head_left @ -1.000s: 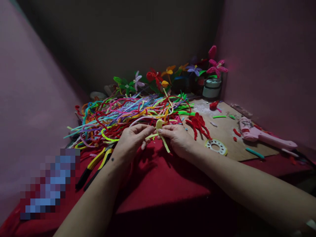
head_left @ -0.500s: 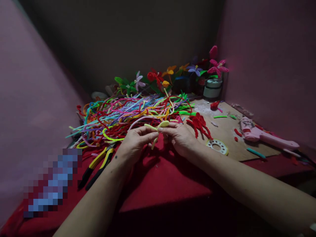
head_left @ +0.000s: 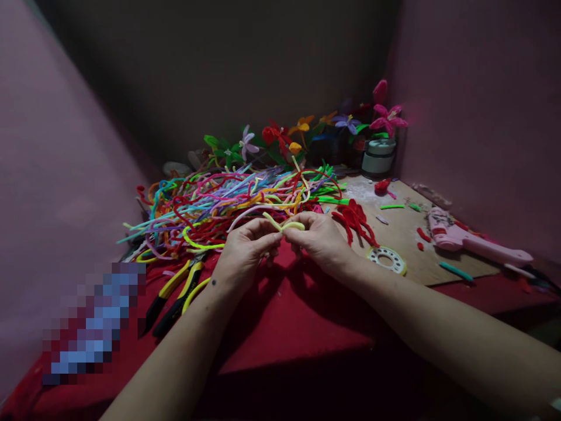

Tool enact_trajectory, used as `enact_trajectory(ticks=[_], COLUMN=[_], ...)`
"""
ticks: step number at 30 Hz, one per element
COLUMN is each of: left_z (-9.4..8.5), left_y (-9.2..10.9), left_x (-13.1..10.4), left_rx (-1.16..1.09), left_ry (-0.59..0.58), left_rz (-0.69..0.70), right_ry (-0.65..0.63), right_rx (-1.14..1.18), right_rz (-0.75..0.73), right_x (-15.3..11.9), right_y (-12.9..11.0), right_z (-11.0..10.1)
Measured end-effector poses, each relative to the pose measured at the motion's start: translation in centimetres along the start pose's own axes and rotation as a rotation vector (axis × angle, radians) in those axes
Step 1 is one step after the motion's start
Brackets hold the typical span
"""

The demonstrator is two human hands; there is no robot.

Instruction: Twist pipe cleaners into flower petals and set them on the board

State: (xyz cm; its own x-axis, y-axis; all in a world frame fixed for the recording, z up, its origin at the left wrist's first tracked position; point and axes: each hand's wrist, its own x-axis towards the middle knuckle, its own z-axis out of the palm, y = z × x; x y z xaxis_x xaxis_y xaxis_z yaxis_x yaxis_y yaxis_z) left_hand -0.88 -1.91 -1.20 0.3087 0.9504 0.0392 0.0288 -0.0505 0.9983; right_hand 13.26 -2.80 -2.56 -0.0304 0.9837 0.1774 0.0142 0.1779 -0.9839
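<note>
Between my two hands is a pale yellow pipe cleaner (head_left: 293,225), bent so that one straight end sticks up to the left and a curved part bows to the right. My left hand (head_left: 249,242) pinches it with thumb and forefinger. From the other side my right hand (head_left: 315,237) pinches it too, the thumbs nearly touching. My fingers hide the lower part of the piece. Just behind my hands lies a big heap of many-coloured pipe cleaners (head_left: 210,202). Red bent pipe cleaners (head_left: 355,221) lie right of my right hand.
Yellow-and-black pliers (head_left: 177,295) lie left of my left forearm on the red cloth (head_left: 298,345). A white ring-shaped spool (head_left: 386,261) and a pink handled tool (head_left: 477,242) rest on the brown board (head_left: 403,231). Pipe-cleaner flowers (head_left: 276,137) and a jar (head_left: 378,156) stand at the back.
The yellow pipe cleaner has turned in my fingers: its left end now points more upward, and the tail that hung below my hands is no longer visible. Both hands keep their pinch.
</note>
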Motion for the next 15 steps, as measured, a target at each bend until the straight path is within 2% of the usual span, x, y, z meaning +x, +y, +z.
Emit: enact_trajectory(ticks=[4, 7, 10, 13, 15], left_z=[-0.11, -0.24, -0.28, -0.24, -0.32], left_y=[0.01, -0.03, -0.04, -0.13, -0.32], left_x=[0.02, 0.07, 0.08, 0.00, -0.04], left_rx=[-0.013, -0.007, 0.041, 0.188, 0.313], left_ry=[0.057, 0.011, -0.037, 0.038, 0.092], left_rz=[-0.037, 0.003, 0.068, 0.122, 0.224], right_ry=[0.007, -0.002, -0.028, -0.054, -0.087], right_rx=[-0.193, -0.244, -0.216, -0.133, -0.055], right_rz=[-0.082, -0.079, -0.046, 0.012, 0.050], right_x=[0.11, 0.13, 0.05, -0.01, 0.04], right_y=[0.01, -0.04, -0.30, -0.53, -0.56], right_z=[-0.06, -0.12, -0.16, -0.22, -0.30])
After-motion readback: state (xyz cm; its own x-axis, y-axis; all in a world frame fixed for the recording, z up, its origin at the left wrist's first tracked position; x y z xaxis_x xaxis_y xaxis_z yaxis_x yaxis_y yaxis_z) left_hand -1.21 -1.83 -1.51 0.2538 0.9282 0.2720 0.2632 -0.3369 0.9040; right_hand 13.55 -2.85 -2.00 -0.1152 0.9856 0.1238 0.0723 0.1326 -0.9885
